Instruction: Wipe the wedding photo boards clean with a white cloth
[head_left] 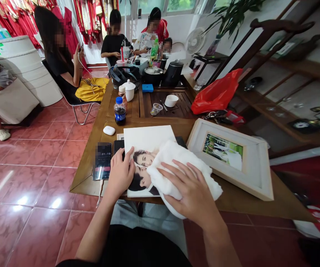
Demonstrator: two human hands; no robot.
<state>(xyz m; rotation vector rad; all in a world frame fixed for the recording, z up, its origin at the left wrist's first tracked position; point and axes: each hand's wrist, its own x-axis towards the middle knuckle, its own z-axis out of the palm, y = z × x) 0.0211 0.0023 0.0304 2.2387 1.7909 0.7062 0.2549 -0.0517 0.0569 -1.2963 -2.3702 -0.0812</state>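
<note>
A large photo print (146, 144) of a couple lies flat on the wooden table (93, 148) in front of me. My left hand (121, 172) rests on the print's left edge, fingers together and pressing down. My right hand (192, 191) lies spread flat on a folded white towel (176, 159), which covers the print's right half. A white picture frame (256, 170) holding a smaller photo sits just right of the towel.
A phone (102, 160) lies left of the print, with a white earbud case (109, 130) and a cola bottle (120, 110) behind it. A red plastic bag (217, 94), a tea tray, kettles and cups stand further back. Several people sit at the far end and to the left.
</note>
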